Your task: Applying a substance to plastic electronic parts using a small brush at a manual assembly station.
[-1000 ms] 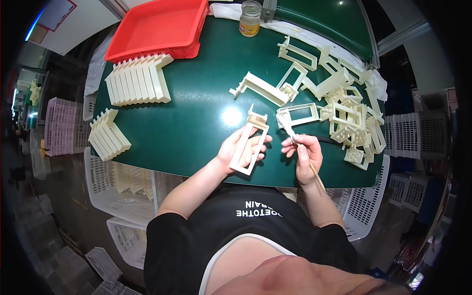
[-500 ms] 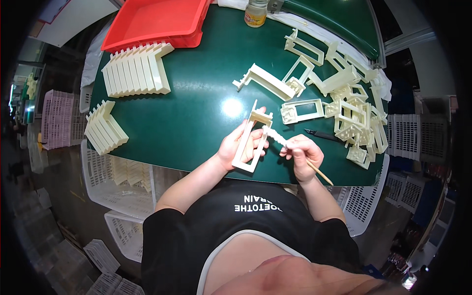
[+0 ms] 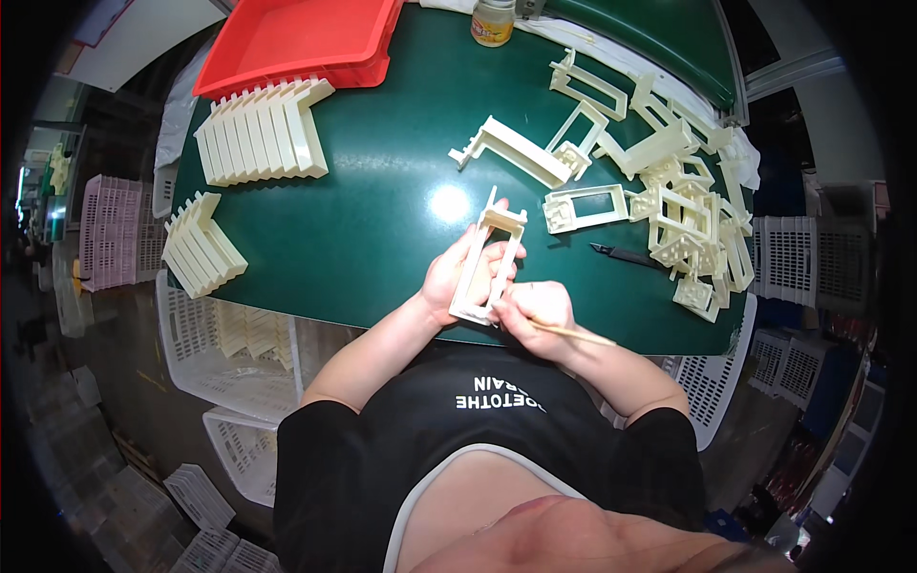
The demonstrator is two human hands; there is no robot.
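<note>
My left hand is closed around a cream plastic rectangular frame, tilted with its pronged end pointing away from me. In my closed right hand is a thin wooden stick swab, its bare end sticking out to the right. The white wrapped tip is mostly hidden by my fingers, at the frame's near end. A black craft knife lies on the green table to the right of my hands.
Loose cream frames are heaped at the right. Matching parts stand in neat rows at the left, beside a red tray. A glass jar stands at the far edge. White crates sit below the table.
My right hand has moved left and nearer to me, bringing the swab from the frame's far right side to its near end. The left hand still holds the frame.
</note>
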